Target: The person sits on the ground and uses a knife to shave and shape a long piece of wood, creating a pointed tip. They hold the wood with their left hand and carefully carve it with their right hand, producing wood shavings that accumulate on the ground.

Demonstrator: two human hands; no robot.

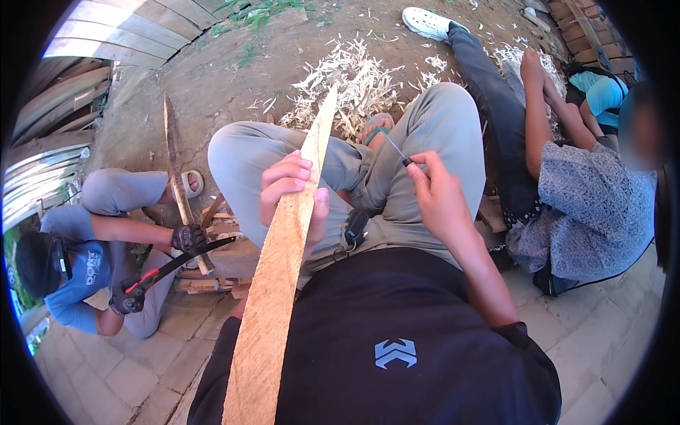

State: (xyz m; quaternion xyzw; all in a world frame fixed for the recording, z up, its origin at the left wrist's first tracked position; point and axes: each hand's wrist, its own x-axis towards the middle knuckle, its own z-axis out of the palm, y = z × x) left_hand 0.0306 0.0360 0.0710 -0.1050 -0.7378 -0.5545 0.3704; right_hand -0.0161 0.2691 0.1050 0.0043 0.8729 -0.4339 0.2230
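Presently, the left hand (281, 185) curls its fingers around a pointed board (271, 297). The right hand (440, 198) pinches a thin-bladed tool (406, 161) between fingers.

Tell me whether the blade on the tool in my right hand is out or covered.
It's out: the thin blade shows bare beyond the dark handle in your right hand.

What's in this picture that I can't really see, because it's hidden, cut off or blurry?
All in the head view:
- wooden board: near end cut off by the lower edge.
- left hand: palm hidden behind the board.
- small thin tool: handle mostly covered by the right hand.
- co-worker at far right: face blurred out.
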